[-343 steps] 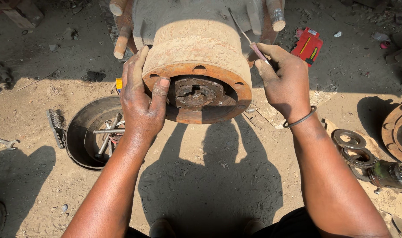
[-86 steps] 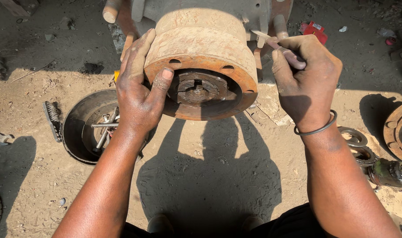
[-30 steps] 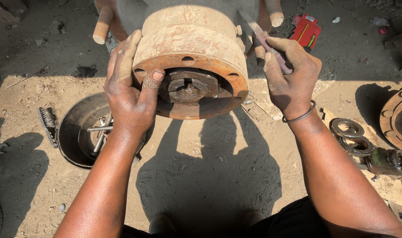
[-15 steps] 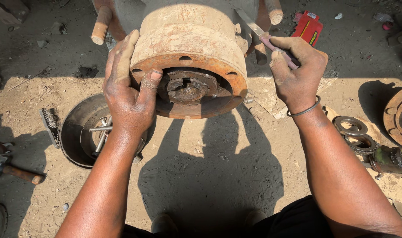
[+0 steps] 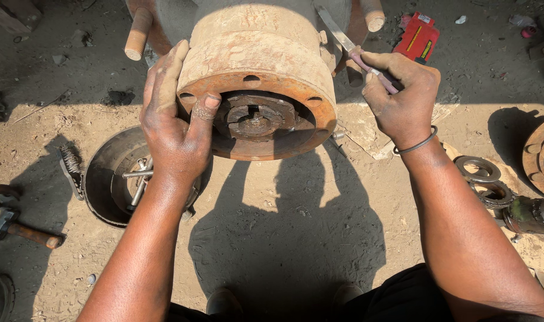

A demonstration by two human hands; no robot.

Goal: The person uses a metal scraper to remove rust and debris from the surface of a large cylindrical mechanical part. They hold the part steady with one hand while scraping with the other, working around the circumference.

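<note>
Left hand [image 5: 175, 136] gripping rusty drum [image 5: 257, 77] rim; right hand [image 5: 401, 98] clenched on file [image 5: 350, 45], tip up-left.

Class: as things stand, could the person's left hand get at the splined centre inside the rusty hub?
Probably yes. The left hand grips the hub at its rim, thumb already on the flange face, and nothing covers the open splined centre beside it. The right hand holds a file off to the side.
</note>
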